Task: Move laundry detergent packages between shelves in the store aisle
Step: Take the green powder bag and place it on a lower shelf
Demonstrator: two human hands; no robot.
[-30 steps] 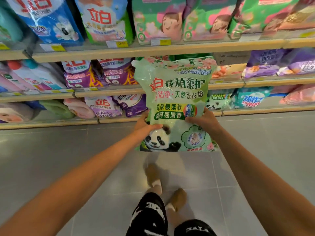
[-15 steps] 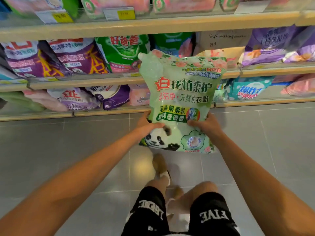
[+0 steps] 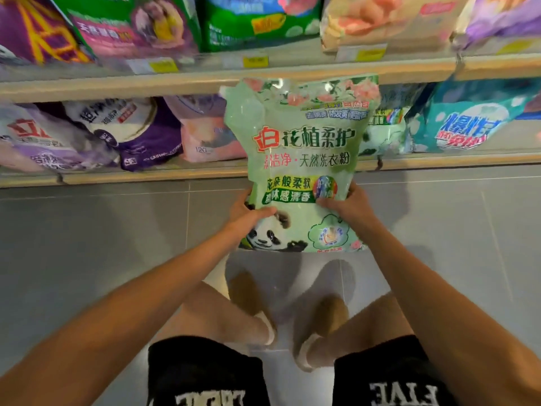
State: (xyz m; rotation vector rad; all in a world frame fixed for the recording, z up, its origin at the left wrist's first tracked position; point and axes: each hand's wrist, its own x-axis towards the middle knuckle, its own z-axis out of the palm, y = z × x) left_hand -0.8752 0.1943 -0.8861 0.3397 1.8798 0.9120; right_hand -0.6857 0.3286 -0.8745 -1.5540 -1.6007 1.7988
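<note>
Both hands hold the detergent bag (image 3: 298,159) upright before the bottom shelf (image 3: 146,175), above the floor (image 3: 87,230)

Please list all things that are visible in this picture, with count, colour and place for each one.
Held detergent bag: one, light green with panda, centre, upright above the floor.
Bags on upper shelf: several, purple, green, peach; top.
Bags on bottom shelf: several, purple, pink, green, teal; behind the held bag.
Shelf edges: two, beige, across the picture.
Price labels: several, yellow, upper shelf edge.
Floor: grey tiles.
Left hand: grip on the bag's lower left.
Right hand: grip on its lower right.
Legs, black shorts, tan shoes: bottom.
</note>
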